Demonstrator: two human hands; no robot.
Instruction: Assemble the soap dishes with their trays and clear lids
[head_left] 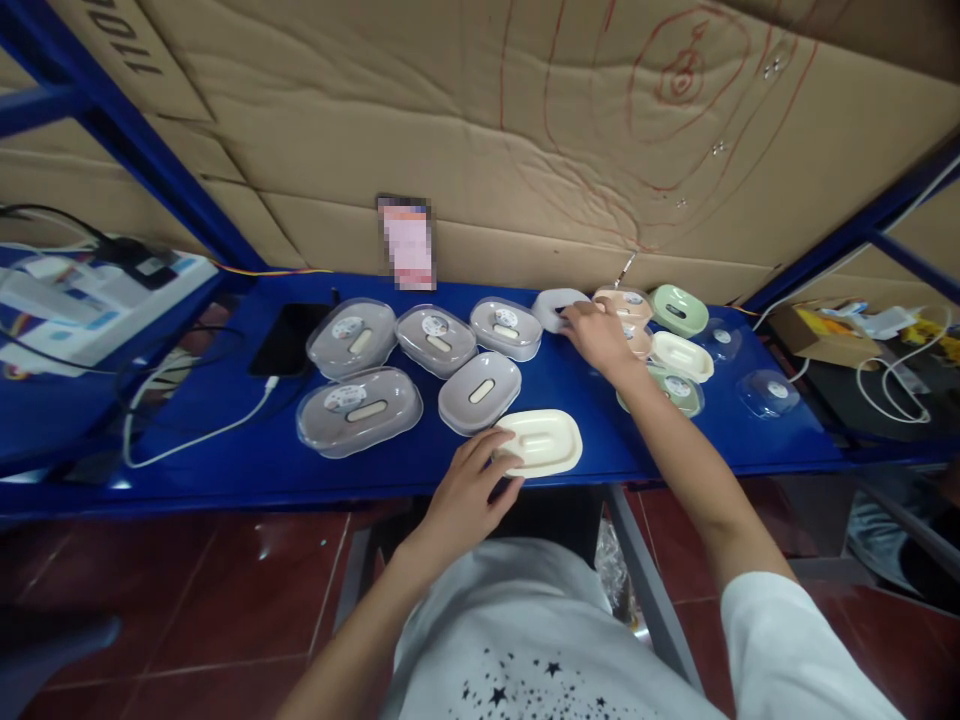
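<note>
Near the front edge of the blue table, my left hand point(474, 492) grips the left end of a cream oval dish point(551, 443) between thumb and fingers. My right hand point(598, 332) reaches to the back of the table, its fingers closed on the right side of a grey oval dish point(551, 308). Just left of the cream dish lies a grey dish with a cream insert point(480, 392). Several grey dishes with clear lids point(506, 328) stand farther left. Beside my right hand are peach dishes point(624, 305), a green dish point(679, 310) and another cream dish point(682, 357).
Clear lids point(768, 393) lie at the right of the blue table point(574, 385). A black phone point(289, 340) with a white cable is at the left, near a power strip point(112, 315). Cardboard point(465, 130) rises behind. An open box point(817, 335) stands far right.
</note>
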